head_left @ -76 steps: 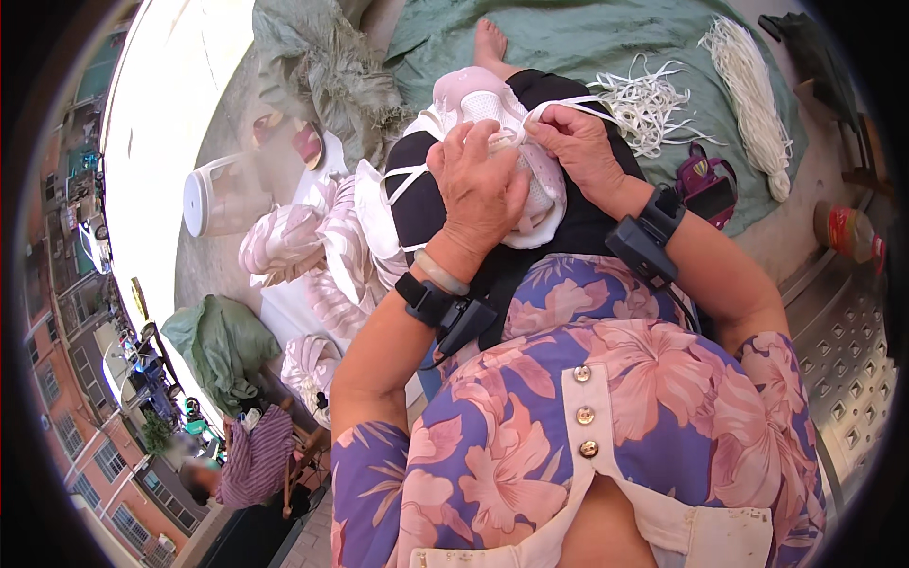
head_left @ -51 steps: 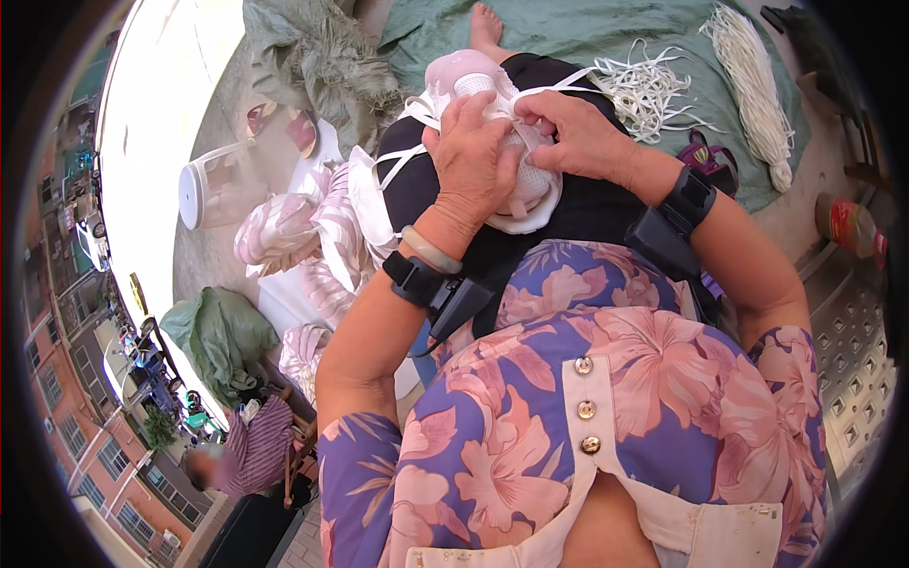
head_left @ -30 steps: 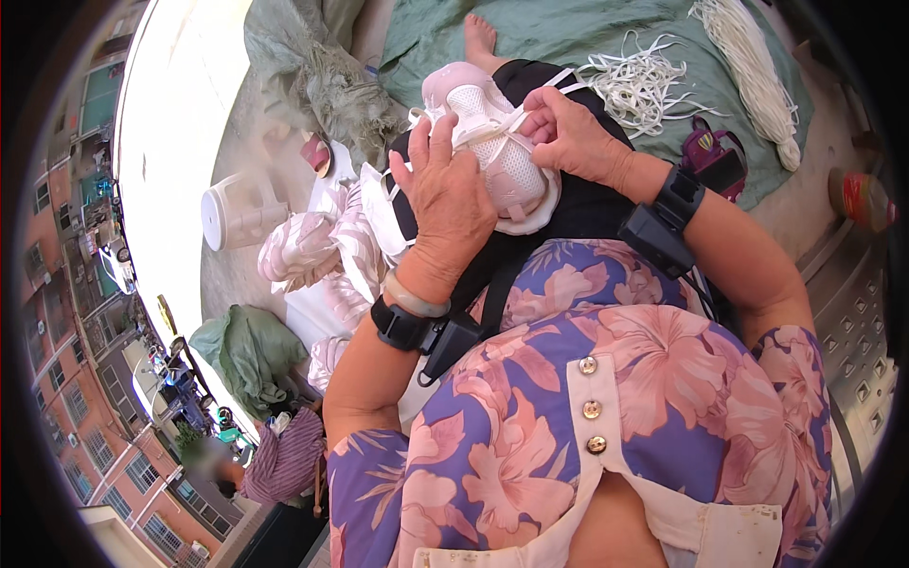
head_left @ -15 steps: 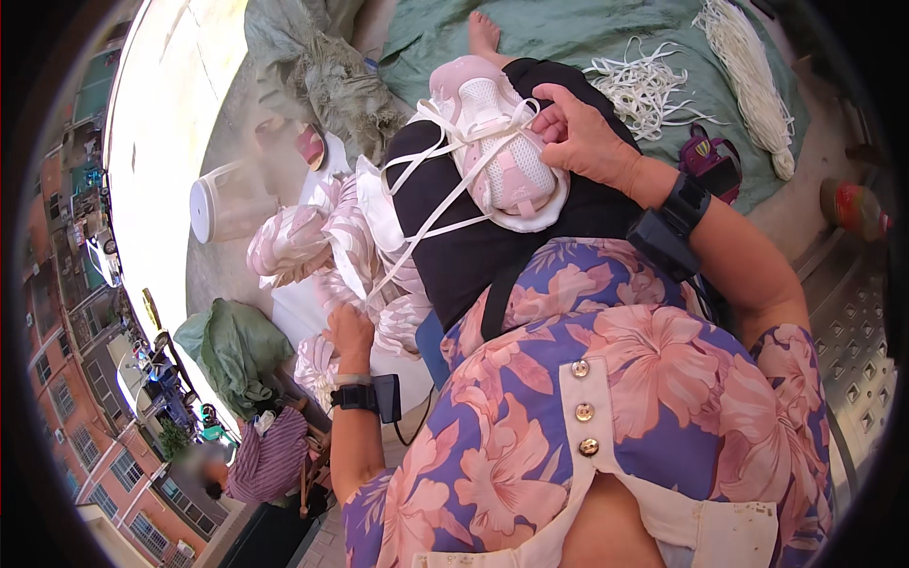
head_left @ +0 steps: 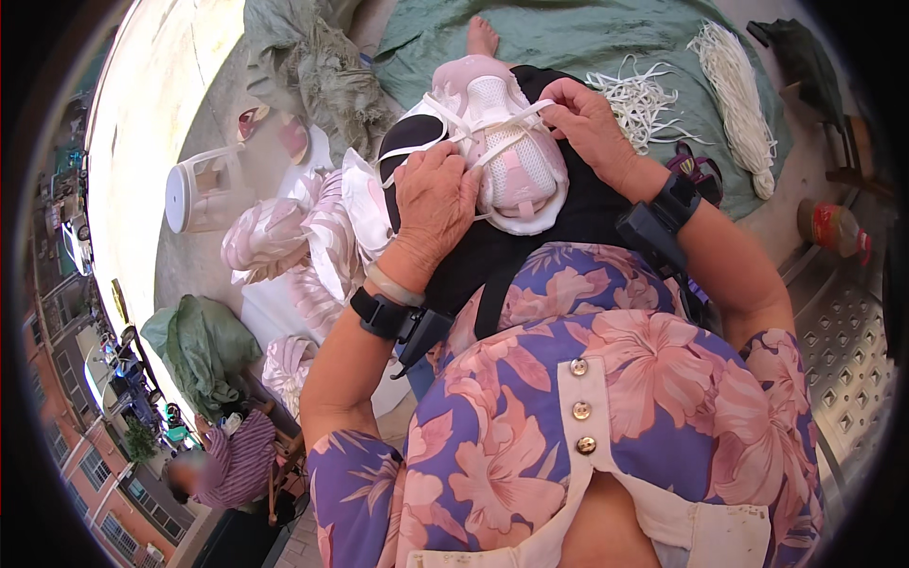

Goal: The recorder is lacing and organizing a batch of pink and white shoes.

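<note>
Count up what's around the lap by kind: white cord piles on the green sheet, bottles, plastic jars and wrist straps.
White cord piles: 2
Bottle: 1
Plastic jar: 1
Wrist straps: 2
Total: 6

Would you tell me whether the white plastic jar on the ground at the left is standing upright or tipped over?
Tipped over. The white plastic jar lies on its side on the concrete ground, its round white lid facing sideways.

My fingers (head_left: 431, 166) rest on a pale pink bundle (head_left: 511, 161) crossed with white cords (head_left: 492, 118). Black cloth (head_left: 568, 213) lies under it; my dress (head_left: 606, 379) is purple with pink flowers. More white cords (head_left: 739, 95) on a green tarp (head_left: 606, 38).
</note>
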